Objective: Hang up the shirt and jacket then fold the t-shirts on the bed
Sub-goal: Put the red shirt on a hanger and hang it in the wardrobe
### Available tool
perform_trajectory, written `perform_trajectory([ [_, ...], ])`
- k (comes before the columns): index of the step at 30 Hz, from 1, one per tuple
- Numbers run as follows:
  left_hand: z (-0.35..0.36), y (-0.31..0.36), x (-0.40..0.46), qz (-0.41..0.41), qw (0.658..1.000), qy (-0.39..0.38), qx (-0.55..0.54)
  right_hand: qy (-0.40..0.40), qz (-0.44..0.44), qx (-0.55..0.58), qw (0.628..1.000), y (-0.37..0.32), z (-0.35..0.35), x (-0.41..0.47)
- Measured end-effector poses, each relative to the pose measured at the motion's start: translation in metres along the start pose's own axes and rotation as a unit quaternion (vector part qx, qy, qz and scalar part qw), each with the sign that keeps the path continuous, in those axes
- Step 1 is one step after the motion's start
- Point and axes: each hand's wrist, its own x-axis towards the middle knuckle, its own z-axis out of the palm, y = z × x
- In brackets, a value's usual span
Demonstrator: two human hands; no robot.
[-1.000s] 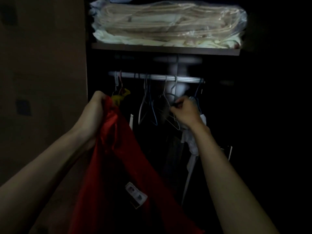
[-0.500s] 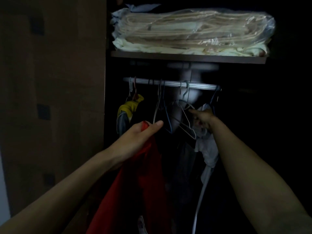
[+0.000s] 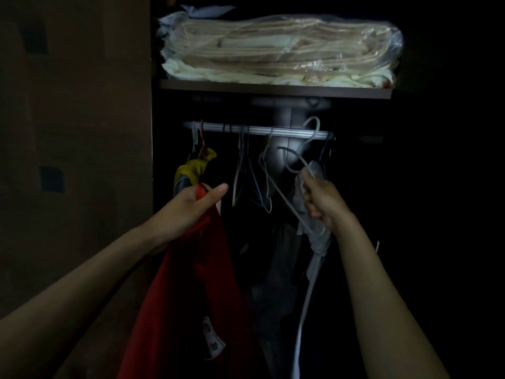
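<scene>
The step in hand looks like the hanging stage of the task: a hanger is being taken from the dark wardrobe (image 3: 82, 160) so the red garment can go on it, and nothing of the bed or the t-shirts shows here. High up, a shelf (image 3: 273, 88) carries a plastic-wrapped bundle of bedding (image 3: 278, 47); under it runs the rail (image 3: 257, 130), with a yellow garment (image 3: 195, 170) at its left end and several bare wire hangers (image 3: 251, 181) near the middle. The red garment (image 3: 191, 283), either the shirt or the jacket, hangs limp in front of the wardrobe, bunched at its top edge, with a white label (image 3: 213, 341) showing low down. The left hand (image 3: 191, 207) pinches that bunched top between thumb and curled fingers. The right hand (image 3: 321, 201) is curled round a pale wire hanger (image 3: 296, 170), whose hook sits tilted at the rail; whether it is clear of the rail I cannot tell. The next move calls for bringing the hanger across and feeding one shoulder into the garment's neck, which will need the cloth opened out.
</scene>
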Motion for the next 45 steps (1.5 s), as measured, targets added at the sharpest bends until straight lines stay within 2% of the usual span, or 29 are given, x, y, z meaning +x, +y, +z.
perform_trajectory([
  [4, -0.002, 0.0, 0.002, 0.004, 1.0, -0.017, 0.022, 0.038, -0.022, 0.003, 0.999, 0.039, -0.014, -0.132],
  [7, -0.005, 0.001, 0.003, 0.008, 0.999, -0.038, 0.033, 0.039, 0.032, -0.02, 0.999, 0.069, -0.029, -0.197],
  [10, -0.005, 0.009, 0.001, 0.022, 0.997, -0.059, 0.047, 0.05, 0.059, -0.048, 0.996, 0.068, -0.034, -0.232],
  [12, -0.006, 0.013, 0.0, 0.034, 0.996, -0.062, 0.057, 0.001, 0.069, -0.037, 0.997, 0.055, -0.034, -0.259],
  [16, -0.011, 0.023, -0.002, 0.052, 0.994, -0.057, 0.074, -0.106, 0.153, -0.014, 0.982, 0.043, -0.028, -0.299],
  [20, -0.021, 0.032, -0.008, 0.069, 0.993, -0.047, 0.079, -0.121, 0.187, -0.049, 0.974, 0.04, -0.025, -0.316],
  [22, -0.027, 0.036, -0.013, 0.071, 0.994, -0.044, 0.071, -0.125, 0.226, -0.022, 0.966, 0.039, -0.033, -0.326],
  [23, -0.029, 0.039, -0.017, 0.07, 0.995, -0.042, 0.063, -0.155, 0.264, 0.012, 0.952, 0.037, -0.035, -0.326],
  [24, -0.031, 0.041, -0.021, 0.069, 0.995, -0.04, 0.055, -0.243, 0.264, 0.017, 0.933, 0.057, -0.042, -0.338],
  [25, -0.031, 0.044, -0.026, 0.069, 0.996, -0.042, 0.046, -0.221, 0.331, -0.034, 0.916, 0.084, -0.051, -0.335],
  [26, -0.029, 0.047, -0.031, 0.07, 0.996, -0.045, 0.039, -0.192, 0.365, -0.031, 0.911, 0.134, -0.068, -0.31],
  [27, -0.025, 0.05, -0.035, 0.07, 0.996, -0.053, 0.031, -0.255, 0.368, -0.095, 0.889, 0.185, -0.074, -0.289],
  [28, -0.019, 0.054, -0.039, 0.071, 0.995, -0.064, 0.02, -0.304, 0.381, -0.072, 0.87, 0.217, -0.069, -0.284],
  [29, -0.012, 0.058, -0.042, 0.076, 0.994, -0.076, 0.008, -0.308, 0.389, 0.006, 0.869, 0.216, -0.056, -0.297],
  [30, -0.004, 0.062, -0.046, 0.084, 0.993, -0.085, 0.002, -0.302, 0.356, 0.105, 0.878, 0.189, -0.034, -0.326],
  [31, 0.003, 0.067, -0.049, 0.097, 0.991, -0.089, 0.004, -0.326, 0.3, 0.104, 0.89, 0.149, -0.008, -0.35],
  [32, 0.008, 0.071, -0.051, 0.107, 0.99, -0.088, 0.012, -0.341, 0.262, 0.052, 0.901, 0.117, 0.012, -0.355],
  [34, 0.013, 0.078, -0.052, 0.118, 0.99, -0.077, 0.032, -0.308, 0.237, 0.032, 0.921, 0.097, 0.033, -0.342],
  [37, 0.006, 0.087, -0.051, 0.116, 0.992, -0.041, 0.032, -0.263, 0.246, -0.021, 0.933, 0.113, 0.047, -0.338],
  [40, -0.012, 0.09, -0.05, 0.112, 0.993, -0.014, 0.036, -0.23, 0.286, -0.031, 0.93, 0.129, 0.055, -0.34],
  [45, -0.039, 0.082, -0.05, 0.093, 0.994, 0.006, 0.059, -0.118, 0.253, -0.016, 0.96, 0.136, 0.043, -0.352],
])
